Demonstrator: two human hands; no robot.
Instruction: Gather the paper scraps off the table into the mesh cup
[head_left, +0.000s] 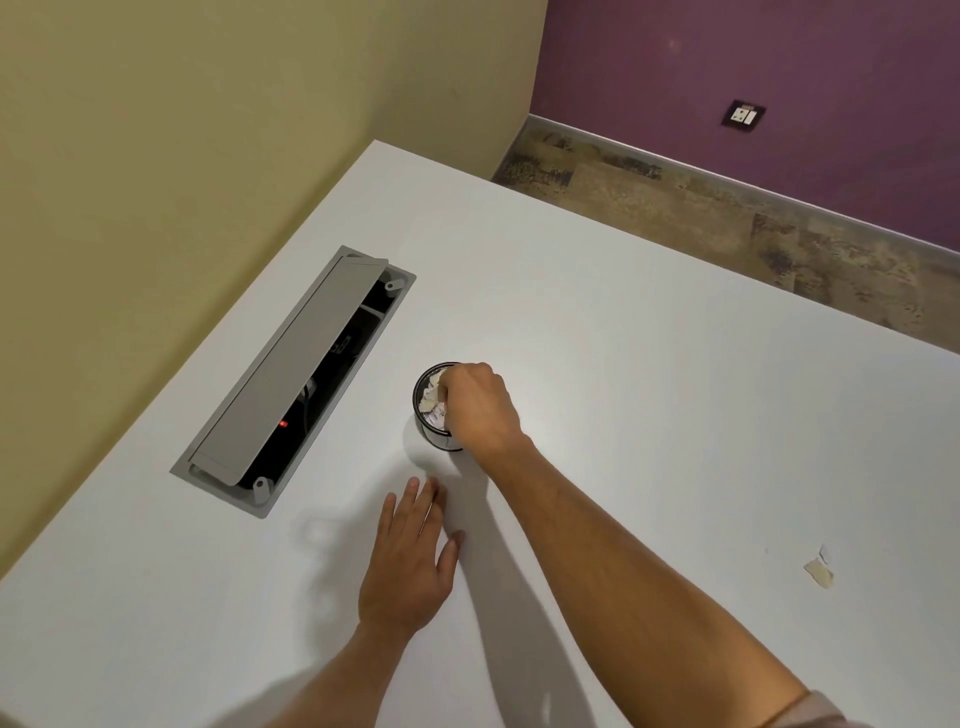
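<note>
Head view of a late stage in the clearing of a white table (649, 364). The black mesh cup (435, 415) stands upright near the middle of the table, just right of a recessed cable box (291, 379) whose grey lid is tilted open. The cup already holds a heap of paper scraps (432, 402), white and tan, reaching close to its rim. The right hand (480, 408) is directly over the mouth of the cup, its fingers curled downward into the opening; whether they pinch a scrap or are only pressing the contents down cannot be told, since the fingertips are hidden by the back of the hand. The left hand (410, 561) lies flat on the table just in front of the cup, fingers straight and close together, thumb apart, holding nothing. Judged from this view, most of the gathering is done. What remains visible is a small pair of loose scraps (820, 569) lying well apart from the cup, near the right edge of the table
</note>
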